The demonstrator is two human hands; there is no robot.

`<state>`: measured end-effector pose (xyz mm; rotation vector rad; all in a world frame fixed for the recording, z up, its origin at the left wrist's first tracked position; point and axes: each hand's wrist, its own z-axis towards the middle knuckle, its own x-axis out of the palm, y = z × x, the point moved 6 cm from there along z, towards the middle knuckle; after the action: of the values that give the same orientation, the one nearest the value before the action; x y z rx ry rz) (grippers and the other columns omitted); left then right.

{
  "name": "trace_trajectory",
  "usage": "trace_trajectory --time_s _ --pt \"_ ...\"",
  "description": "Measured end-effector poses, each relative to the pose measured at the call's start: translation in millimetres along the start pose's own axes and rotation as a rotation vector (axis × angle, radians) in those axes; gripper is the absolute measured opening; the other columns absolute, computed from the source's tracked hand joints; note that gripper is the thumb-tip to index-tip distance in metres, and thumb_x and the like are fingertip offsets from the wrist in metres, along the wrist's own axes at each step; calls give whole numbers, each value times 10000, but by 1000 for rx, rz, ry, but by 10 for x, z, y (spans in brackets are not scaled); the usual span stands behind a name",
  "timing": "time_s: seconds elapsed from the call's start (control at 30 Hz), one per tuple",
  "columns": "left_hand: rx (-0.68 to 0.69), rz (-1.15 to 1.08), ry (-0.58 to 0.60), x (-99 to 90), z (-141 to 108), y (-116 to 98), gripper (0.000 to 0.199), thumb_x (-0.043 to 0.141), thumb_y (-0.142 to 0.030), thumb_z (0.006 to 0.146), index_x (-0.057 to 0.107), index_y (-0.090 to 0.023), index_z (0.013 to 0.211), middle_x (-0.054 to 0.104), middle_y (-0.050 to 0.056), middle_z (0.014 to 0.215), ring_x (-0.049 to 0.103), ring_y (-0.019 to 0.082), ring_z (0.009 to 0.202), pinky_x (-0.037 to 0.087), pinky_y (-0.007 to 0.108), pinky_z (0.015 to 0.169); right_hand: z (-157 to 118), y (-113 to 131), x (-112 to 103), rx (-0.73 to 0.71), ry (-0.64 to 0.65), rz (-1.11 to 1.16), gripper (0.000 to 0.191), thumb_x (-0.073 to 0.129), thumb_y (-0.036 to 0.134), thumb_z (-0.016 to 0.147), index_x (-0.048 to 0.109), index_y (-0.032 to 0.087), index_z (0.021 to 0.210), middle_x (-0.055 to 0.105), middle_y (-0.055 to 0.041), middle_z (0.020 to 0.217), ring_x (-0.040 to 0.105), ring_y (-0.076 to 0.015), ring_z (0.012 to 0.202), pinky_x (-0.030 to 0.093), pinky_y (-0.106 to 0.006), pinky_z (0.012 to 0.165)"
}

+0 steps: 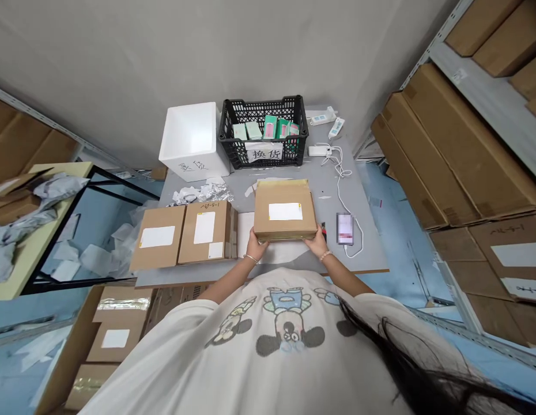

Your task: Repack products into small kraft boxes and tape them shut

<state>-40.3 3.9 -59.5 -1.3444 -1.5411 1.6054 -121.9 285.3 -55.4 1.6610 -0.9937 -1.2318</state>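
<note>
A closed cardboard box (285,230) with a white label on it is between my hands, over the middle of the grey table. My left hand (256,245) grips its near left corner, with the fingers curled round the side. At the near right corner my right hand (316,243) holds the same box. Something small, red and black (324,230), partly hidden, lies just beside my right hand. A white sheet (276,253) shows beneath the box.
Two labelled cardboard boxes (203,233) stand on the left. Behind are a white foam box (191,138), a black crate (263,155) with small green boxes, and crumpled paper (203,193). A phone (344,229) on a charging cable lies right. Shelves flank the table (363,202).
</note>
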Motion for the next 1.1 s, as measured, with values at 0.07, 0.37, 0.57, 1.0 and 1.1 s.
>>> trace_trajectory --time_s 0.07,0.37,0.57,1.0,1.1 --pt "-40 81 -72 20 -35 125 744 720 -131 678 399 -182 1348 620 127 1185 628 222 1013 509 346 862 -45 -74 13 9 -62 -134 924 747 320 680 311 157 1478 542 -178 1367 552 -292 1235 416 -448 1070" --pt "-105 260 -177 3 -45 183 604 785 -146 626 541 -198 1176 677 92 1054 639 253 984 496 369 862 25 -220 -14 -60 -128 -279 691 725 290 698 499 128 1330 623 -173 1230 602 -282 1117 468 -433 982" --pt "94 206 -271 -40 -134 -232 543 754 -291 711 544 -184 1200 611 102 1111 584 240 1059 463 380 932 11 130 -242 -116 -273 -112 611 701 407 730 558 118 1249 641 -164 1182 604 -254 1066 494 -395 920" --pt "86 113 -401 -202 -42 -1104 554 730 -354 790 441 -181 1229 564 168 1244 561 280 1182 442 419 1005 99 1049 -351 -164 -332 -42 605 632 437 811 494 163 1333 634 -156 1259 613 -264 1134 469 -413 984" --pt "77 142 -435 -243 19 -1092 522 767 -319 755 479 -186 1169 539 176 1303 485 296 1294 382 445 1082 166 1076 -310 -163 -301 -65 607 625 427 813 487 180 1350 624 -141 1294 611 -267 1152 466 -421 996"
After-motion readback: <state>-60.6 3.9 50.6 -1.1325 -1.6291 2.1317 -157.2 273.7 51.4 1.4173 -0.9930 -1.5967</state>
